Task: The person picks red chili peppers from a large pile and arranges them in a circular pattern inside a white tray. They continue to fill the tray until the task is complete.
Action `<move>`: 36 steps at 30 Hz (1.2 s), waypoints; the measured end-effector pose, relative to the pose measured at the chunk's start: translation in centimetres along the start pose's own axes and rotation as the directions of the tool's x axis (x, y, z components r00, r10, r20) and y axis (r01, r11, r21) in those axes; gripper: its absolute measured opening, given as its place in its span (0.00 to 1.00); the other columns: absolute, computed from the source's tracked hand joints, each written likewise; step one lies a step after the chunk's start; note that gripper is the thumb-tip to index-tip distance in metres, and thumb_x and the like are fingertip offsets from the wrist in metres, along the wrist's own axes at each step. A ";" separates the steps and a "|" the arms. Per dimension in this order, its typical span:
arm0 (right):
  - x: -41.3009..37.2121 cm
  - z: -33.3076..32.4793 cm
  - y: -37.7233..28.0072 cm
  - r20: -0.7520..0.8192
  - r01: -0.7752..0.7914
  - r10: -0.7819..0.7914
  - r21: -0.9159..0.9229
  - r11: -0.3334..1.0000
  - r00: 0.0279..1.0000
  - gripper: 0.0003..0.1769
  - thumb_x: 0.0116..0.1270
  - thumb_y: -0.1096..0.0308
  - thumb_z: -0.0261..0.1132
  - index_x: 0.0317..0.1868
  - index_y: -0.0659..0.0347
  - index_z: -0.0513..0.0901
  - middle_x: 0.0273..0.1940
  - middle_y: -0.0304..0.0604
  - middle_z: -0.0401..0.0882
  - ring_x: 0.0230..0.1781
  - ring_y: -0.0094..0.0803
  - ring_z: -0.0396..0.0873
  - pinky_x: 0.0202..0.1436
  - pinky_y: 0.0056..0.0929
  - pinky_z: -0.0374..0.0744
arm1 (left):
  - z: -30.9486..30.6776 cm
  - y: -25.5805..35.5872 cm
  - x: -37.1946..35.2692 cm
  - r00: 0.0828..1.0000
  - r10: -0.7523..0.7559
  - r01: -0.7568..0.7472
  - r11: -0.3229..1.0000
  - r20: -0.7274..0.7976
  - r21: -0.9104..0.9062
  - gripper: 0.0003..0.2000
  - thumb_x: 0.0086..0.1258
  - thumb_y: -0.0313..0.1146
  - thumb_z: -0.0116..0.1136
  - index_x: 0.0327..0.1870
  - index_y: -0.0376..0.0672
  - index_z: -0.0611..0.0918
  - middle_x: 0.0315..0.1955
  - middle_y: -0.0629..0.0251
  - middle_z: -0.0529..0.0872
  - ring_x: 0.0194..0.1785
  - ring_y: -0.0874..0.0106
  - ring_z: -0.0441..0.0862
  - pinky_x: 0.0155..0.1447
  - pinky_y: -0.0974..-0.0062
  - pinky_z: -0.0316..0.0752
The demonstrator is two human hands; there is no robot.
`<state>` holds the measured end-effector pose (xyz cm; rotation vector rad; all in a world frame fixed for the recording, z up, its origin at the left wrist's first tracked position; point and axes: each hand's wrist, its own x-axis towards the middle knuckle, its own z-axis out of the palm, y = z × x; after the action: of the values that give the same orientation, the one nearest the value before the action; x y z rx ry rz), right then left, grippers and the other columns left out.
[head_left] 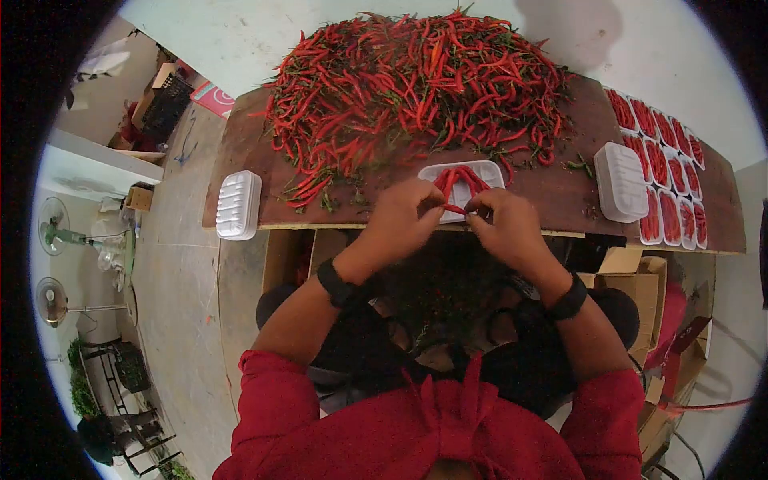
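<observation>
Between left hand and right hand, a chili, seemingly mid-trim.
Both pinch it; release calls for gentle loosening.

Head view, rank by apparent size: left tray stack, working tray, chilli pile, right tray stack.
Largest: chilli pile
Middle: working tray and right tray stack, too close to rank; tray partly covered
Smallest: left tray stack
</observation>
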<state>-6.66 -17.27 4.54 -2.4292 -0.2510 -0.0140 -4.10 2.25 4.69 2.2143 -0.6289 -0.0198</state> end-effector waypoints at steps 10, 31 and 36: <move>0.2 0.4 0.2 -0.022 0.072 -0.074 -0.058 0.996 0.997 0.10 0.52 0.66 0.66 0.35 0.59 0.83 0.35 0.48 0.80 0.35 0.44 0.79 0.38 0.37 0.76 | 0.3 0.1 0.4 1.000 -0.024 0.024 0.999 0.005 -0.023 0.09 0.57 0.29 0.58 0.38 0.37 0.80 0.38 0.56 0.82 0.43 0.60 0.80 0.49 0.68 0.73; 1.0 0.8 0.0 -0.085 0.055 -0.073 -0.202 0.978 0.994 0.07 0.50 0.69 0.64 0.31 0.60 0.79 0.32 0.47 0.77 0.35 0.47 0.77 0.37 0.44 0.75 | 0.3 -0.8 1.5 0.993 0.069 -0.066 0.997 -0.099 0.038 0.10 0.57 0.30 0.58 0.39 0.39 0.79 0.34 0.56 0.80 0.38 0.58 0.79 0.41 0.66 0.73; 1.2 0.8 0.7 -0.069 0.241 -0.276 -0.317 0.917 0.959 0.06 0.51 0.72 0.63 0.31 0.59 0.77 0.31 0.44 0.74 0.37 0.44 0.76 0.37 0.41 0.75 | 0.7 -1.8 1.3 0.980 0.196 -0.196 0.975 0.007 0.102 0.08 0.57 0.31 0.59 0.36 0.40 0.79 0.33 0.56 0.79 0.38 0.56 0.77 0.41 0.63 0.72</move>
<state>-5.45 -17.04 3.59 -2.6723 -0.5542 -0.3304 -2.36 2.14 3.13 2.2396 -0.8616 0.1203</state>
